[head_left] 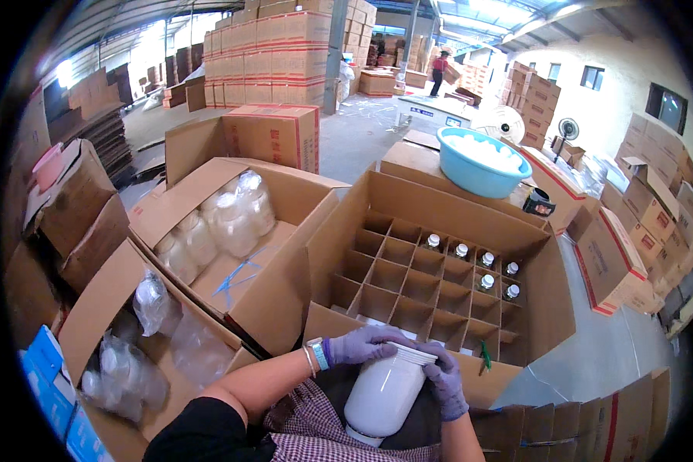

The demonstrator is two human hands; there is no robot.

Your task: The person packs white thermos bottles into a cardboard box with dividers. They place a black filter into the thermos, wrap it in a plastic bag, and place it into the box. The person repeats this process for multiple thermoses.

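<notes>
The white jar (383, 396) sits low against the person's lap, just on the near side of the divided carton (439, 223), tilted with its mouth toward the box. Both gloved hands are clamped on it: the left hand (362, 344) lies over the rim at the top, fingers curled around the mouth, and the right hand (444, 379) wraps the shoulder and side. Whether a lid is on the mouth cannot be told; the rim looks pale and bare. Inside the carton, the cardboard grid is mostly bare, and a small cluster of capped jars (481, 271) fills cells toward its far right corner. Beyond the carton, on another box, rests a blue basin (481, 171) heaped with white pieces. To the carton's left stands an open box holding bagged white jars (223, 219), and nearer still on that side another box of clear bags (150, 304). To handle this well, I would judge the jar should be kept firmly in the right hand's grasp around its body while the left works at the rim, since smooth plastic under gloves can slip. Bringing it upright before it goes near a cell would spare the thin dividers from being bent, and a cell next to the filled ones looks the tidiest.
</notes>
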